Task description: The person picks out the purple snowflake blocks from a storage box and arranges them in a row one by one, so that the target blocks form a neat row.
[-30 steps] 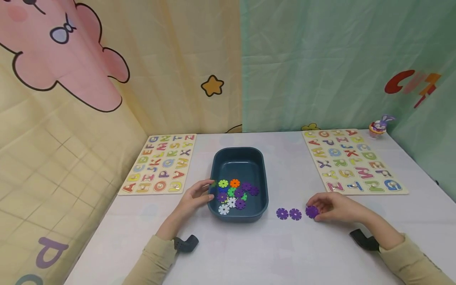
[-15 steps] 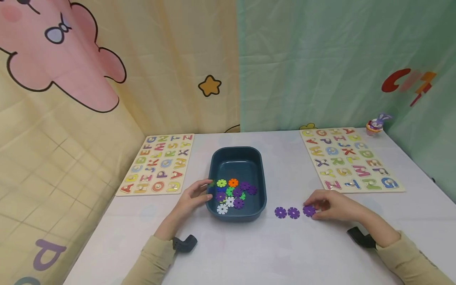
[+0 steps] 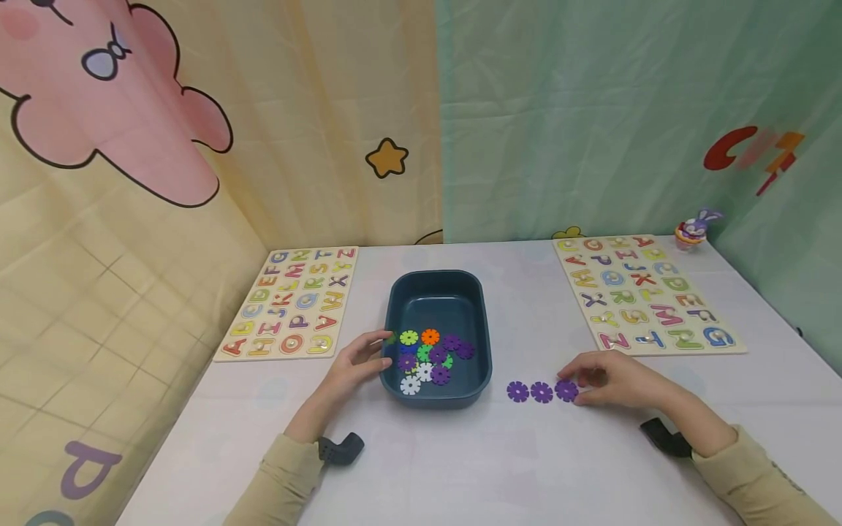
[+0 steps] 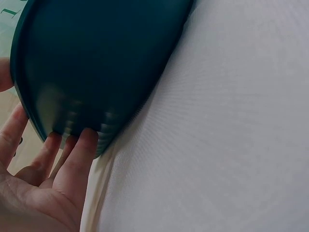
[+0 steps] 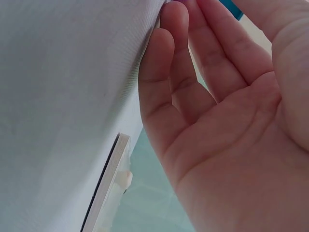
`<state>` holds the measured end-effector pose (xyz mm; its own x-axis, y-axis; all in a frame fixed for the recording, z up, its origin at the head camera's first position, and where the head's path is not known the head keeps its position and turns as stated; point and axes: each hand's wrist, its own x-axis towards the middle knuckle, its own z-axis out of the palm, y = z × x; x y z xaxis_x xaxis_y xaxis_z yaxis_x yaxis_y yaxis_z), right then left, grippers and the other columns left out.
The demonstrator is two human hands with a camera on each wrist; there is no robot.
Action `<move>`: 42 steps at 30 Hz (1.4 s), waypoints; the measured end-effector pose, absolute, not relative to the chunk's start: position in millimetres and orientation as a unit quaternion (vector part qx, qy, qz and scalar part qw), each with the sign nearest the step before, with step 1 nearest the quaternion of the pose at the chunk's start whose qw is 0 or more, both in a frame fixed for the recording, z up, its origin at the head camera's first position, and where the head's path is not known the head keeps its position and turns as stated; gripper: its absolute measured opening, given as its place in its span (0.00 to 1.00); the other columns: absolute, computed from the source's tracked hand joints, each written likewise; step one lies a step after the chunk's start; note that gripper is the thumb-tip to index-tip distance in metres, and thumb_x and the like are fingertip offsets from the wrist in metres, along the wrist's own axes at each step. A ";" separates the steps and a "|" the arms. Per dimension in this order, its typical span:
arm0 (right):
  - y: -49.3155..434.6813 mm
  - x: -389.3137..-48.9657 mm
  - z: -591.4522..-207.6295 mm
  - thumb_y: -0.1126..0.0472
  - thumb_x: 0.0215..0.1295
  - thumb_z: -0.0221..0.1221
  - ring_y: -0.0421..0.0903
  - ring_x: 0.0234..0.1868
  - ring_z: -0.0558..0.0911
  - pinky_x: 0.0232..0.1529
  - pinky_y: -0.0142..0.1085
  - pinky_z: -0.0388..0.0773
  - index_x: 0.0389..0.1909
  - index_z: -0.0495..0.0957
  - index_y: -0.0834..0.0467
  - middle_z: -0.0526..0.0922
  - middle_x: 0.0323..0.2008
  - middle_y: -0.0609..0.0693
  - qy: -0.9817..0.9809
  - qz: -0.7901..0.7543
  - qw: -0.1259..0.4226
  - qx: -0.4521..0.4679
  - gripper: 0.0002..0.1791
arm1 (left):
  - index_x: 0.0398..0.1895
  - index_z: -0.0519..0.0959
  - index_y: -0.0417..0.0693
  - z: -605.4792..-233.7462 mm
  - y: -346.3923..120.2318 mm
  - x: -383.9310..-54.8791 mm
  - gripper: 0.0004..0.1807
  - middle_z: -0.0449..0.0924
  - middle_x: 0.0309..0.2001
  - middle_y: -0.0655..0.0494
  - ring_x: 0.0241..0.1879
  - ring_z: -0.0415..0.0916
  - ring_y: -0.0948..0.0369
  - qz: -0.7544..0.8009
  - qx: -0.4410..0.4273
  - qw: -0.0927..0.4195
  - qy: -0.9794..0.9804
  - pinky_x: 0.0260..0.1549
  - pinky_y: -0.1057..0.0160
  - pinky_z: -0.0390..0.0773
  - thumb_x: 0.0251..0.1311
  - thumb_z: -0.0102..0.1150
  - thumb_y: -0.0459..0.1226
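- Pinching the edge of a purple disc point(image 3: 566, 391) between thumb and fingers, the right hand point(image 3: 608, 378) is on the worktop point(image 3: 460, 467) to the right of the blue bin point(image 3: 442, 310).
- Two flat purple discs point(image 3: 542, 393) line up between that disc and the bin.
- The left hand point(image 3: 358, 359), fingers extended and gripping nothing, touches the bin's left side.
- Assorted discs point(image 3: 441, 375) lie in the bin's near half.
- Letter boards point(image 3: 286, 303) flank the bin.
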<state>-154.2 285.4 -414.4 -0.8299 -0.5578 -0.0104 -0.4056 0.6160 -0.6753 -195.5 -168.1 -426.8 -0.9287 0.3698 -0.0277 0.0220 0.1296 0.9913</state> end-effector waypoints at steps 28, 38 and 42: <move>282.7 -156.2 -409.3 0.50 0.52 0.68 0.36 0.34 0.75 0.37 0.32 0.76 0.47 0.80 0.53 0.80 0.37 0.41 0.900 -0.332 0.117 -0.259 0.22 | 0.63 0.68 0.47 -428.3 -169.1 -195.4 0.29 0.60 0.68 0.55 0.68 0.56 0.52 0.651 0.129 0.131 0.737 0.60 0.47 0.64 0.57 0.61 0.37; 270.3 -174.8 -394.4 0.51 0.58 0.64 0.39 0.41 0.78 0.41 0.35 0.79 0.51 0.78 0.57 0.81 0.44 0.49 0.878 -0.359 0.102 -0.300 0.22 | 0.64 0.67 0.45 -427.6 -168.2 -194.9 0.30 0.60 0.68 0.55 0.68 0.56 0.52 0.654 0.130 0.139 0.732 0.61 0.47 0.63 0.57 0.62 0.38; 250.8 -192.3 -381.4 0.53 0.59 0.64 0.41 0.42 0.79 0.44 0.42 0.79 0.50 0.78 0.58 0.81 0.44 0.52 0.869 -0.373 0.089 -0.314 0.20 | 0.64 0.67 0.46 -427.5 -167.8 -195.0 0.30 0.60 0.68 0.54 0.68 0.56 0.52 0.653 0.126 0.138 0.734 0.60 0.47 0.64 0.57 0.62 0.38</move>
